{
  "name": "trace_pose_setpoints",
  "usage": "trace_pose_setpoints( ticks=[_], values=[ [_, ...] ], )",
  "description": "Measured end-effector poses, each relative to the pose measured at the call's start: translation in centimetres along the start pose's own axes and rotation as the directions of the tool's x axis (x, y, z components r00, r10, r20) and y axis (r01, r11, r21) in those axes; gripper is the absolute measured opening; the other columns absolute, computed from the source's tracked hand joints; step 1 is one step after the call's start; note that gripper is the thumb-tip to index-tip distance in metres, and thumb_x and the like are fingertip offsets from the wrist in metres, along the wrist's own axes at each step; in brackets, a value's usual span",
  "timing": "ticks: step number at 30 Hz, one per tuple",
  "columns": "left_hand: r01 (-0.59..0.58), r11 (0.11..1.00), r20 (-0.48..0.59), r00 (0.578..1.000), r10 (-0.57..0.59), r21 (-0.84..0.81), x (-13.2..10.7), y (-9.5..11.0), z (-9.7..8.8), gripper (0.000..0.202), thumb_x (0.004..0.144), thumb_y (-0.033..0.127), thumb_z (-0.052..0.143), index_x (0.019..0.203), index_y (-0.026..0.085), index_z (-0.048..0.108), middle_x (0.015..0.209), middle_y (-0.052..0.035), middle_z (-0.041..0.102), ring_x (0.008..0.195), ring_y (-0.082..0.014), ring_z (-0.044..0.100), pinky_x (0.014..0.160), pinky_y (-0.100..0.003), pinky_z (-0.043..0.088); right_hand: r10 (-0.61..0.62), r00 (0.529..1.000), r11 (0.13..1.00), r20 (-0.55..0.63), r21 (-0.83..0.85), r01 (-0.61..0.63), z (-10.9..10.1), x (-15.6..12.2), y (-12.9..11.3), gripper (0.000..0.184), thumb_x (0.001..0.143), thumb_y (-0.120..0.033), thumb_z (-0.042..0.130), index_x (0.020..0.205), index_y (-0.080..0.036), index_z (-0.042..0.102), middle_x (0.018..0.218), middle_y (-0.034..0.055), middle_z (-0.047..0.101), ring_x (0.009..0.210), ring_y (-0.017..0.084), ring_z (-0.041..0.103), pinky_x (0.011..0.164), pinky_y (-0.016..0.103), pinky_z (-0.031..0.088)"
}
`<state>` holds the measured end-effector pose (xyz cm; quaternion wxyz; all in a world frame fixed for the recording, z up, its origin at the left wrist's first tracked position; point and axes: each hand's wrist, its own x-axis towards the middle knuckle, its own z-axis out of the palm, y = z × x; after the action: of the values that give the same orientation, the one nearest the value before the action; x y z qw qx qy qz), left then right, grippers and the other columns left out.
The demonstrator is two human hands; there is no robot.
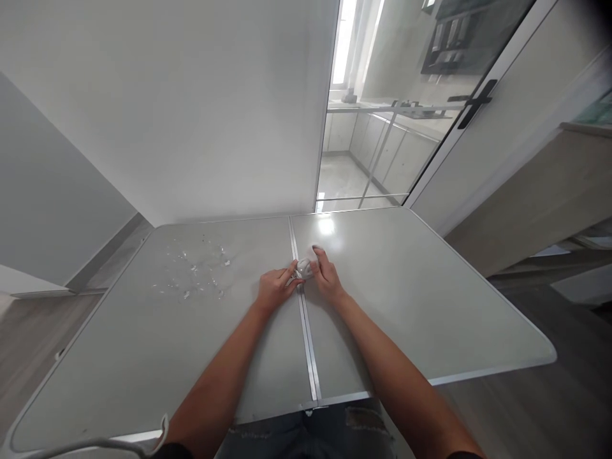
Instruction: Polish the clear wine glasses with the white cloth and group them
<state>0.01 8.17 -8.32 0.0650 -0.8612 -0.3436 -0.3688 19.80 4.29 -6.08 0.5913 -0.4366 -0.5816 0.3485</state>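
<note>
Over the table's middle seam, both hands meet at a small white bundle [304,268], which looks like a coiled cable; its details are too small to make out. My left hand [277,285] is closed, its thumb and fingertips pinching the bundle's left side. My right hand [327,275] curls around the right side, its index finger raised a little above the bundle. Part of the bundle is hidden behind the fingers. To the left of my left hand, crumpled clear plastic wrapping [194,271] lies spread on the table.
The pale folding table [430,299] has a metal edge and a metal centre seam [306,338]. A white wall [229,115] rises behind it. A glass door [382,146] with a black handle [475,105] stands at the right. A white cable [115,443] runs along the near left edge.
</note>
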Motion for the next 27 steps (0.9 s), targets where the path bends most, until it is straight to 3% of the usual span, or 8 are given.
trace_pose_setpoints(
  ticks=[5,8,11,19,22,24,27],
  values=[
    [0.006,1.000,-0.025,1.000,-0.006,-0.001,0.0,-0.1,0.1,0.051,0.091,0.053,0.064,0.132,0.023,0.066,0.066,-0.0021,0.071,0.056,-0.0136,0.061,0.059,-0.026,0.037,0.071,0.995,0.987,-0.075,0.150,-0.059,-0.1,0.6,-0.7,0.032,0.096,-0.054,0.053,0.108,-0.025,0.061,0.085,0.0013,0.058,0.074,0.016,0.055,0.067,0.028,0.049],
    [-0.007,1.000,-0.067,0.998,0.005,-0.028,0.1,0.0,0.1,0.051,0.091,0.050,0.066,0.134,0.024,0.065,0.064,0.0008,0.069,0.054,-0.0120,0.060,0.060,-0.026,0.038,0.091,0.988,0.973,-0.125,0.224,-0.062,-0.5,0.5,-1.2,0.028,0.097,-0.051,0.054,0.107,-0.025,0.058,0.079,-0.0010,0.055,0.068,0.014,0.051,0.063,0.026,0.046],
    [-0.018,0.999,-0.094,0.995,0.015,-0.033,0.1,0.1,0.0,0.051,0.090,0.050,0.067,0.134,0.023,0.065,0.062,0.0018,0.068,0.052,-0.0113,0.058,0.059,-0.025,0.038,0.060,0.984,0.981,-0.170,0.190,-0.027,-1.0,0.4,-1.3,0.027,0.096,-0.049,0.056,0.108,-0.025,0.057,0.083,-0.0002,0.056,0.072,0.015,0.053,0.067,0.027,0.047],
    [0.009,1.000,-0.046,0.999,-0.011,-0.026,0.3,0.4,-0.3,0.052,0.091,0.055,0.063,0.130,0.022,0.068,0.063,-0.0005,0.069,0.053,-0.0124,0.060,0.058,-0.026,0.038,0.004,0.999,0.994,0.033,0.106,-0.007,-1.2,0.3,-1.0,0.040,0.096,-0.050,0.055,0.128,-0.026,0.057,0.105,0.0045,0.059,0.090,0.018,0.056,0.082,0.032,0.049],
    [-0.010,0.998,-0.045,0.999,0.007,-0.063,0.3,0.4,-0.4,0.053,0.090,0.055,0.065,0.130,0.021,0.067,0.064,0.0004,0.070,0.053,-0.0119,0.060,0.058,-0.025,0.038,0.012,0.995,0.996,0.100,0.091,-0.021,-1.8,0.4,-1.7,0.038,0.094,-0.051,0.058,0.120,-0.023,0.060,0.095,0.0029,0.058,0.082,0.017,0.053,0.076,0.030,0.048],
    [-0.011,0.996,-0.047,0.999,0.007,-0.092,0.3,0.4,-0.4,0.053,0.089,0.054,0.066,0.131,0.022,0.067,0.065,0.0010,0.070,0.054,-0.0114,0.060,0.059,-0.025,0.039,0.015,0.995,0.996,0.095,0.087,-0.024,-2.3,0.5,-2.1,0.035,0.094,-0.051,0.058,0.115,-0.022,0.061,0.088,0.0014,0.056,0.076,0.016,0.051,0.072,0.028,0.046],
    [0.013,0.993,-0.047,0.999,-0.019,-0.121,0.3,0.4,-0.3,0.052,0.089,0.054,0.066,0.131,0.024,0.067,0.065,0.0017,0.070,0.054,-0.0107,0.059,0.061,-0.024,0.040,-0.003,1.000,0.996,-0.002,0.090,0.003,-2.8,0.5,-2.4,0.032,0.095,-0.050,0.058,0.112,-0.023,0.060,0.089,0.0013,0.058,0.076,0.016,0.052,0.071,0.028,0.047]
  ],
)
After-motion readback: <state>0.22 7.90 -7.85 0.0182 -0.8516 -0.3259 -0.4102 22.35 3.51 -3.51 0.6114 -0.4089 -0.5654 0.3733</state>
